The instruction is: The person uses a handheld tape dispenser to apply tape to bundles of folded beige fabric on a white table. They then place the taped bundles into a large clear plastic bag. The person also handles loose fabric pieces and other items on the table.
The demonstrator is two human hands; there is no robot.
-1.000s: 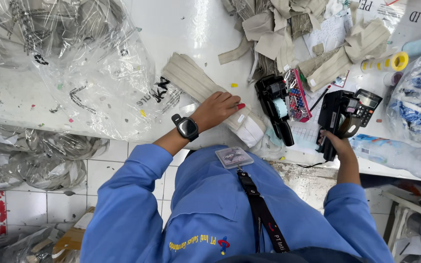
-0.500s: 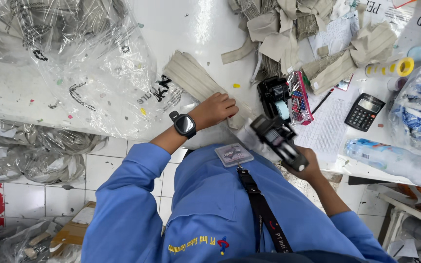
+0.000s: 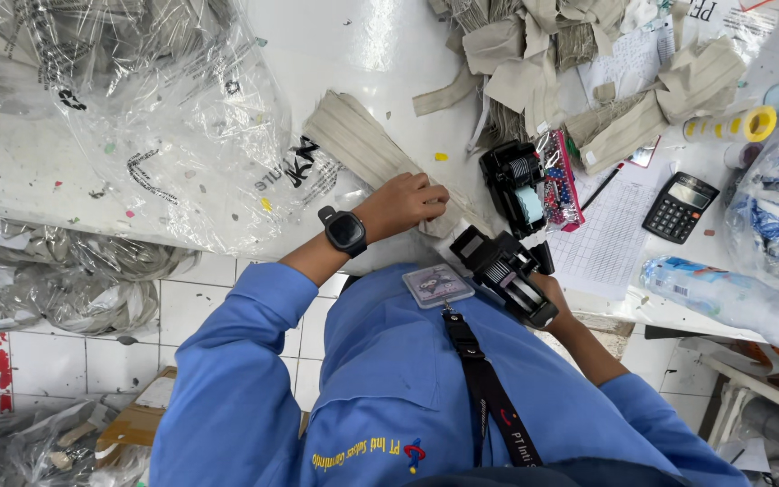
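Pointing up-left, black label gun point(image 3: 505, 271) in right hand point(image 3: 554, 290), left hand point(image 3: 405, 204) pressing beige strips point(image 3: 358, 142)

Left hand point(image 3: 405, 203): palm down, fingers curled, pressing flat on the bench point(image 3: 317, 45) edge; forearm bare, blue sleeve pushed up. Right hand point(image 3: 547, 298): below the bench edge, closed around a black tool, forearm bent close to the body.

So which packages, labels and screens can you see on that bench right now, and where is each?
Clear plastic bag: left of table, crinkled, black print.
Calculator: right, dark, pale display.
Label gun: black, in right hand.
Second label gun: table centre, black.
Badge: on chest, rectangular.
Smartwatch: left wrist, dark screen.
Blue-printed packet: right edge.
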